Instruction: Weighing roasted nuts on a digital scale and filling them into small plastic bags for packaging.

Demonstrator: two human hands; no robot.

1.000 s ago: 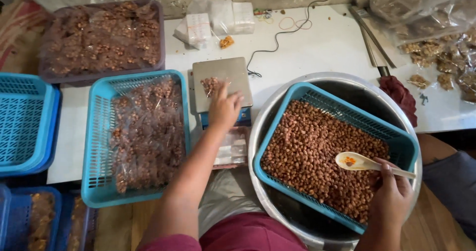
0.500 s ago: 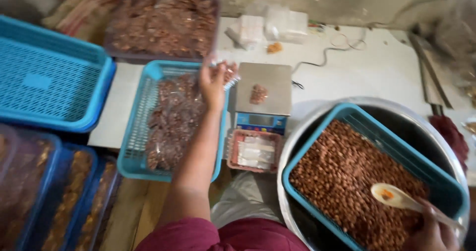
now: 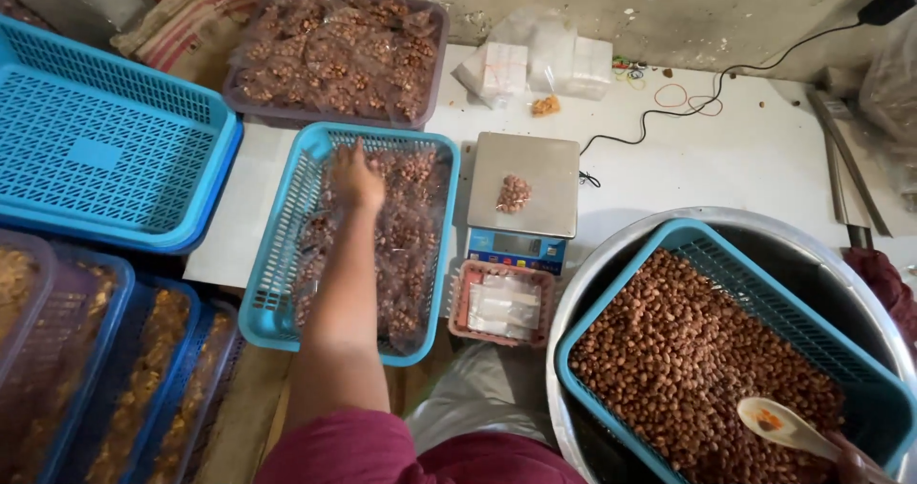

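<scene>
Left grip point(image 3: 356, 180) amid bagged peanuts point(image 3: 406, 245)

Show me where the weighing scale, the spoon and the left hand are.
weighing scale point(image 3: 535, 164): head view, bare part of its steel platform.
spoon point(image 3: 769, 420): head view, on its bowl.
left hand point(image 3: 356, 178): head view, back of the hand, over the bagged nuts.

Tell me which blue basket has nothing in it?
The big blue plastic basket at the far left. The blue basket under the left hand holds bagged nuts; the right blue basket holds loose nuts.
</scene>
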